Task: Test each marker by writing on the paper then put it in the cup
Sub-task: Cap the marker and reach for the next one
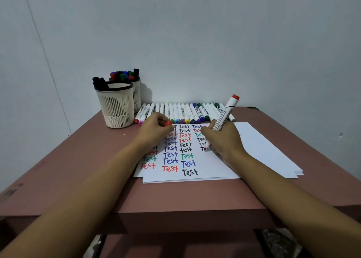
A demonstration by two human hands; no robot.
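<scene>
**Right hand writing with a red marker on a sheet covered in the word "Test"**

The right hand (222, 140) has its fingers curled tightly round a red marker (224, 115), holding it like a pen. The marker's white barrel slants up and away from the hand, its red end highest. Its red tip touches the paper (254, 146) just below and left of the fingers. The tip sits at the bottom of the rightmost column of writing, on a half-hidden word.

Left of the grip, the left hand (154, 130) rests on the same sheet. Its fingers are curled, pinching a small red cap (169, 123) at the fingertips. The two hands are near each other but apart, with columns of writing between them.

Under both hands, the top sheet carries the word "Test" many times in black, red, blue and green. It lies on a loose stack of white sheets. These spread out to the right of the grip and towards the person.

Just beyond the hands, a row of markers (183, 112) lies side by side along the far edge of the paper, against the wall. Their barrels are white and their coloured ends point towards the hands.

Further left and beyond the left hand stand two cream slotted cups. The front cup (117, 107) holds a few black-capped markers leaning at its left rim. The back cup (137, 93), touching or just behind it, is packed with upright markers in red, green, blue and black.

Everything rests on a reddish-brown table (78, 160), which stands against a pale wall (195, 33).
</scene>
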